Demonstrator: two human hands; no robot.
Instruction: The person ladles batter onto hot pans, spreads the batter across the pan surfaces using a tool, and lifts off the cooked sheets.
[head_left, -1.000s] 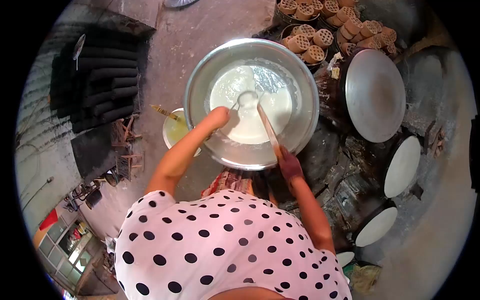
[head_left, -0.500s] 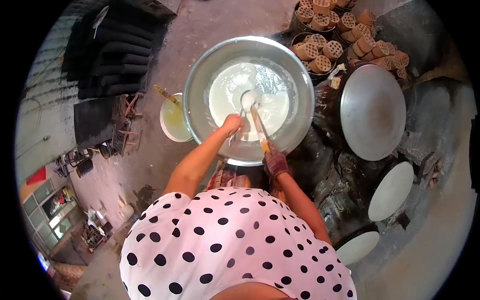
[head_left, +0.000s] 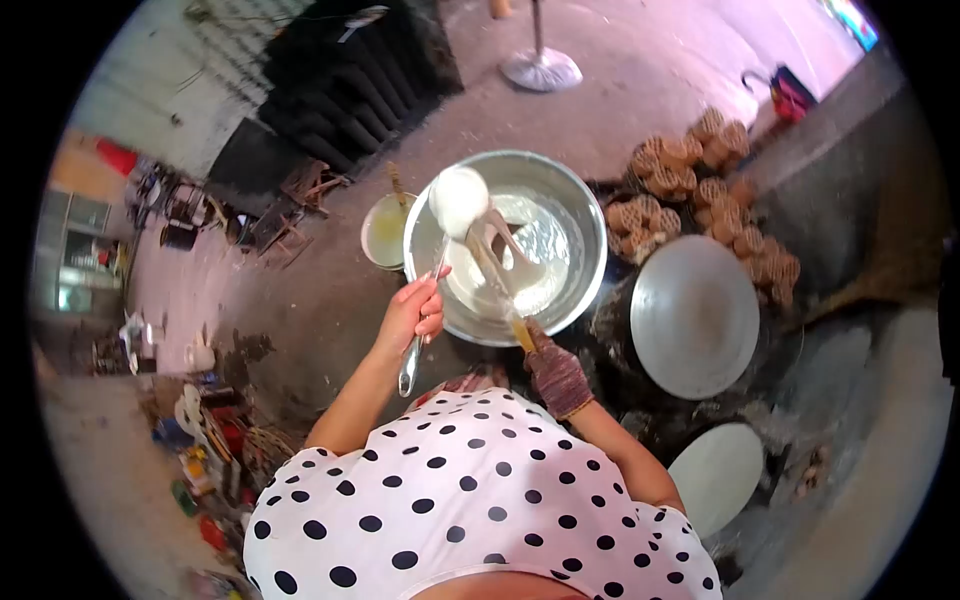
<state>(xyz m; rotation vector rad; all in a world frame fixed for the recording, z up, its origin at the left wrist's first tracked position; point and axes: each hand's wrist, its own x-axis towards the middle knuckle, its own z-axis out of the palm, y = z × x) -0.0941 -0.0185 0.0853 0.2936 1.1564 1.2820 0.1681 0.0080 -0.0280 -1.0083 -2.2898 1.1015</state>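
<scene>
My bare left hand (head_left: 412, 315) is closed round the metal handle of a ladle (head_left: 459, 202). The ladle's bowl is full of white batter and is lifted over the left part of a large metal basin (head_left: 590, 200). My right hand (head_left: 557, 375), in a dark knitted glove, grips a long wooden-looking stick (head_left: 492, 272) near its lower end. The stick's far end reaches up beside the ladle, above the basin. White batter (head_left: 545, 285) lies in the basin, with some trailing between the tools.
A bucket (head_left: 385, 235) of yellowish liquid with a brush stands left of the basin. On the right are a round metal griddle (head_left: 695, 317), a white-covered round surface (head_left: 718, 478) and perforated clay-coloured cylinders (head_left: 665, 165). A round stand base (head_left: 541, 70) is at the top.
The ladle has risen out of the basin's batter, full, and moved left. The stick has lifted too. The whole view has turned to the right.
</scene>
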